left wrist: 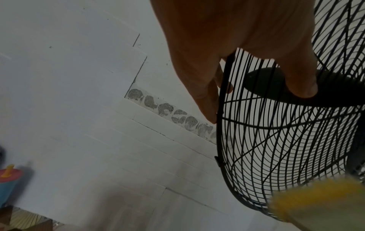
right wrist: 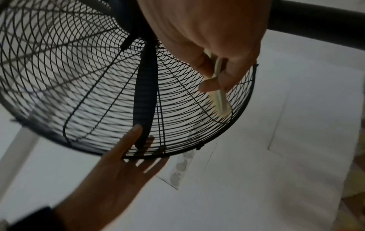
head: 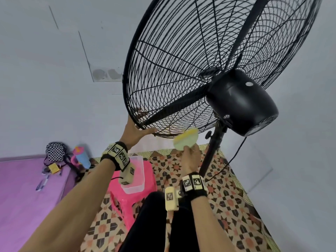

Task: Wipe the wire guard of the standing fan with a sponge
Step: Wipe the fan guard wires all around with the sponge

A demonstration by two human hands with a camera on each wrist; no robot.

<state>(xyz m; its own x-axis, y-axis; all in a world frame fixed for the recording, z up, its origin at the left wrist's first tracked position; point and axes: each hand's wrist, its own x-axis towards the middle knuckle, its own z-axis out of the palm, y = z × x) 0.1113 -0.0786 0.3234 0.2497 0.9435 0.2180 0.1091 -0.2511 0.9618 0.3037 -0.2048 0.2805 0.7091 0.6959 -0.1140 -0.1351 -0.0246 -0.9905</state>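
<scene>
A: Where's the sponge (head: 185, 140) right now?

B: I have it in my right hand (head: 189, 157), fingers pinched round its lower edge, held up at the bottom of the wire guard (head: 181, 73). In the right wrist view its thin edge lies against the lower wires near the rim. I judge it touching, though blur leaves some doubt.

A: And your left grip?

B: My left hand (head: 135, 131) cups the guard's lower rim, fingers curled over the front, thumb along the back, so it steadies the fan head.

A: Which way does the unwiped guard lie from the sponge?

B: Almost all of it is above and to the left of the sponge. The motor housing (head: 241, 104) and pole (head: 211, 151) sit just to its right. I'd sweep up along the radial wires, away from the pole.

A: Which hand is nearer?

B: The right does the wiping; the left is just beside it on the same rim.
</scene>
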